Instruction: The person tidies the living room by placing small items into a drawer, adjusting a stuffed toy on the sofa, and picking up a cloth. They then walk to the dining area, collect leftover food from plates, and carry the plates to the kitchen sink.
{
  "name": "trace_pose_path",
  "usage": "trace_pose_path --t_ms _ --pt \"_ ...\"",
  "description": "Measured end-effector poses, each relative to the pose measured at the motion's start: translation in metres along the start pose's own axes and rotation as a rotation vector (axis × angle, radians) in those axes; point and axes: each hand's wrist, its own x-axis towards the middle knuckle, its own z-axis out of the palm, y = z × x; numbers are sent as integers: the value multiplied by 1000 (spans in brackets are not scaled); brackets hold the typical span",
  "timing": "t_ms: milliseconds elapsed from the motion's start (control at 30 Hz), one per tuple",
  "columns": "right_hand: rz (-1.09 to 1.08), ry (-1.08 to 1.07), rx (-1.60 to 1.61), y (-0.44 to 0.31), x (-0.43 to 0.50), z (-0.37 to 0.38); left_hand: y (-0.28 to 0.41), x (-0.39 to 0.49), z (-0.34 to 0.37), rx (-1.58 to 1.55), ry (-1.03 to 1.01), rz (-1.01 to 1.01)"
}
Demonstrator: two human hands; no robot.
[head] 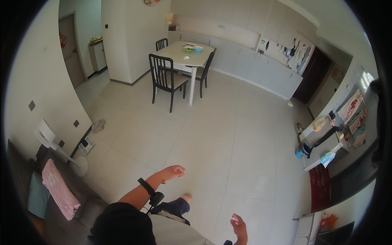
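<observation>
My left hand (177,172) hangs in the air over the pale tiled floor (196,144), its fingers loosely bent and nothing visible in them. It wears a thin bracelet, and a black strap with a small black box circles the forearm. Lower down at the right, my right hand (237,223) is also in the air over the tiles, fingers bent and apart, with no object to be seen in it. One bare leg below dark shorts (176,206) shows between the hands. A black rounded shape hides part of the bottom.
A dining table (171,50) with bowls and black chairs (170,79) stands ahead. At left are a dark sofa (92,208), a white fan (80,166), a scale (87,145) and shoes (98,126). A cabinet (321,150) with a blue bin (301,150) is at right.
</observation>
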Motion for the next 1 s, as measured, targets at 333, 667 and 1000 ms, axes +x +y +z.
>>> trace_pose_path --t_ms 333,667,1000 --pt "-35 32 -204 -63 167 -109 60 245 37 -78 -67 113" --pt "48 19 -199 -132 330 -236 185 421 64 -137 -38 76" --pt "-268 192 111 -206 554 -447 254 596 112 -228 230 180"
